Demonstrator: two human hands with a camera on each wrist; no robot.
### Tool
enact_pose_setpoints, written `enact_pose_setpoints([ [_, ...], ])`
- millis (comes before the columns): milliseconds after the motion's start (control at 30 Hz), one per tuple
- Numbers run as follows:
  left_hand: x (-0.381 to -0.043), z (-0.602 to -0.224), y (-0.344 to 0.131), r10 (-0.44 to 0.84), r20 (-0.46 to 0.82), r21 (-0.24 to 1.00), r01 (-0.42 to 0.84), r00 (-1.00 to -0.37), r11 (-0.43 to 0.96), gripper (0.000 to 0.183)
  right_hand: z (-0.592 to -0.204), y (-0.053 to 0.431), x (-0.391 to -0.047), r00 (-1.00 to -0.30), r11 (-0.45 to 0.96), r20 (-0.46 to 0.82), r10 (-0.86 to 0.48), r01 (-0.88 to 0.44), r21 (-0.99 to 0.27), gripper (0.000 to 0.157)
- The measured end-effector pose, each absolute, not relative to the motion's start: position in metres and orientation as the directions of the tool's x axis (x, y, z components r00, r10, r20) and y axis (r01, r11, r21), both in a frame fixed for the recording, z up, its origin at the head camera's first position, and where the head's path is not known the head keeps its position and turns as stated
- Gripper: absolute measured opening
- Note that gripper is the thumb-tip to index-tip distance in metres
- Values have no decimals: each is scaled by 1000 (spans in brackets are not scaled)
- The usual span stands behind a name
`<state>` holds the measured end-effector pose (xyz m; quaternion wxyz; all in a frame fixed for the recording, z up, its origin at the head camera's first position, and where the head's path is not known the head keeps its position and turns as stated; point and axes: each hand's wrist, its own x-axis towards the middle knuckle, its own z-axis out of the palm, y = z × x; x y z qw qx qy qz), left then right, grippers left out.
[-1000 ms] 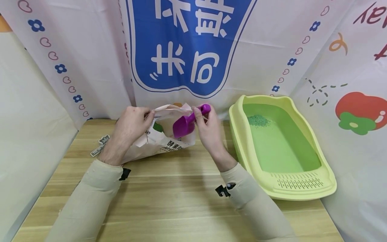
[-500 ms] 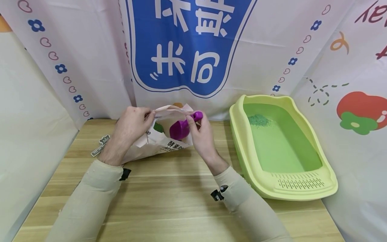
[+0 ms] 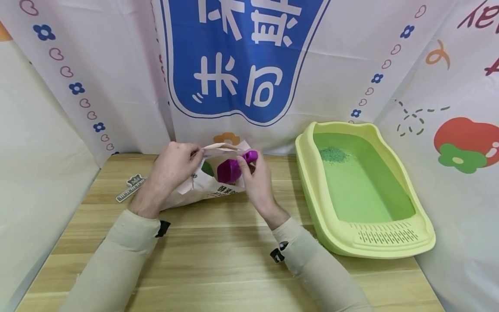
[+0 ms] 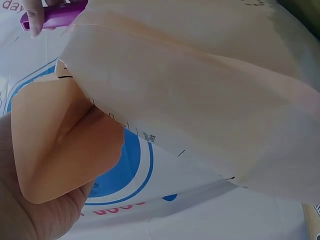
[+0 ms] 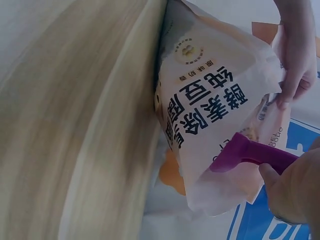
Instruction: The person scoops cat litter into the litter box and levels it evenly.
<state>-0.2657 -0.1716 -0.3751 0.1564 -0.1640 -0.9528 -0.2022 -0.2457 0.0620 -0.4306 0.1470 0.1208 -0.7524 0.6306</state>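
Observation:
A pale pink printed bag [image 3: 200,186] lies on the wooden table with its mouth open. My left hand [image 3: 173,167] pinches the left edge of that mouth; in the left wrist view a torn flap of the bag [image 4: 65,140] covers part of the palm. With my right hand [image 3: 257,184] I grip the handle of a purple scoop [image 3: 229,171], whose bowl dips into the bag's mouth. The right wrist view shows the scoop [image 5: 245,152] entering the bag [image 5: 200,100]. Green shows inside the bag at the left; the bag's deeper contents are hidden.
A yellow-green litter box [image 3: 306,186] stands on the right, with a small pile of green granules [image 3: 333,154] at its back left. A small ruler-shaped card [image 3: 130,188] lies left of the bag. A printed curtain [image 3: 323,86] hangs behind the table [image 3: 218,260].
My right hand has moved left and down, lowering the scoop deeper into the bag's mouth. The left hand, still pinching the edge, has shifted slightly right and down.

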Motion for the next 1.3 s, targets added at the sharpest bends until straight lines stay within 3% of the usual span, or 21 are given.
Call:
enact_pose_setpoints([
  [267,-266,-379,-168,241,351,364,369,-905,855,28,-440,59,-244,-925,175,380,-9,-375,-910,38],
  [900,-270,-380,-170,232,362,359,364,-903,859,28,-456,44,-249,-953,-1,297,-65,-298,-955,28],
  [1133,-271,-381,-171,239,376,349,376,-895,859,28,-462,36,-254,-923,-7,373,-97,-374,-928,36],
  [1300,-272,-382,-170,236,387,347,377,-892,859,28,-462,33,-252,-911,-11,398,-112,-399,-917,34],
])
